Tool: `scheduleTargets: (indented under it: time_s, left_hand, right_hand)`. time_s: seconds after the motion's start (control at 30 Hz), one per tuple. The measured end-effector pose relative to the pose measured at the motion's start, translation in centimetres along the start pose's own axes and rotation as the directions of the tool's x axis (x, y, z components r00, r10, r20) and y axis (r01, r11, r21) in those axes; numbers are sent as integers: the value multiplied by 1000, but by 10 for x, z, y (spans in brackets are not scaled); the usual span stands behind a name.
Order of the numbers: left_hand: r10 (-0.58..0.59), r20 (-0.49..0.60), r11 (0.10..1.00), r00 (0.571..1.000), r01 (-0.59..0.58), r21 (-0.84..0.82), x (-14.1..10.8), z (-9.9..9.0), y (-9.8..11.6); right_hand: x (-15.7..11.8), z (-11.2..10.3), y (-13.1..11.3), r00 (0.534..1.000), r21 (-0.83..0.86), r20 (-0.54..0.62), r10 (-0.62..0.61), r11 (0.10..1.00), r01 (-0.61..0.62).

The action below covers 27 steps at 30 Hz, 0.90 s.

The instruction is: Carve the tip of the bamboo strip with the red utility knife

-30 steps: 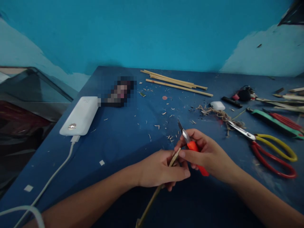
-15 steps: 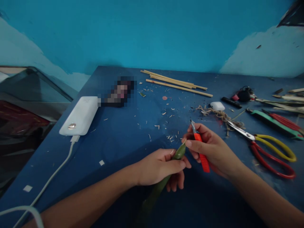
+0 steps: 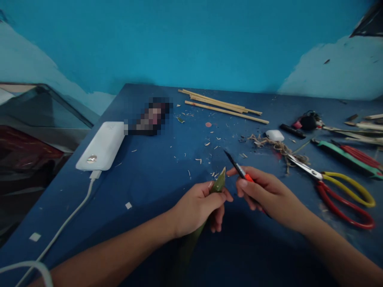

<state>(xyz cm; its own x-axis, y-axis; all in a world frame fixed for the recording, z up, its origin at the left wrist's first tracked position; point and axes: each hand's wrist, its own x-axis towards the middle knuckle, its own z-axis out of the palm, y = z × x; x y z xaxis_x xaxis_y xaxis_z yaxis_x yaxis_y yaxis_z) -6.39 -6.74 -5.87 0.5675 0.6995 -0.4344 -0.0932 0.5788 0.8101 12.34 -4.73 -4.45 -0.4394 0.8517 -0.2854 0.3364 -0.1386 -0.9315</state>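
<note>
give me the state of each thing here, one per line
green strip: pointed tip, gripped in left hand
knife: blade bared, held in right hand
scissors: lying flat, blades look shut
twine: tangled
pale sticks: lying loose
white device: cable plugged in
small white case: looks shut

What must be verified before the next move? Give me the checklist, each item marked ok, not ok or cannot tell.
1. Left grip closed around the green strip: ok.
2. Right grip holding the orange-handled knife: ok.
3. Blade pointing away from both grips: ok.
4. Lower end of the strip in plain sight: not ok, it fades into shadow.
5. Blade sharp: cannot tell.
6. Tabletop free of shavings: not ok, bits lie beyond the grips.
</note>
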Motion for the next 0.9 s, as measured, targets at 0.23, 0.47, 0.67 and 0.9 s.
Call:
scheduleTargets:
  time_s: [0.23, 0.47, 0.67, 0.9]
  left_hand:
    - [-34, -156, 992, 987, 52, 115, -3, 4, 2]
    - [-2, -207, 964, 978, 56, 260, -9, 5, 7]
    - [-55, -232, 927, 971, 136, 350, -16, 10, 23]
    - [29, -246, 890, 969, 87, 447, -15, 12, 30]
  right_hand:
    - [-5, 2, -8, 991, -388, 130, -46, 917, 93]
    - [-7, -1, -11, 983, -475, 178, -33, 873, 115]
    - [-6, -2, -11, 983, -523, 183, 1, 847, 97]
    - [-6, 0, -8, 990, -557, 135, -35, 824, 105]
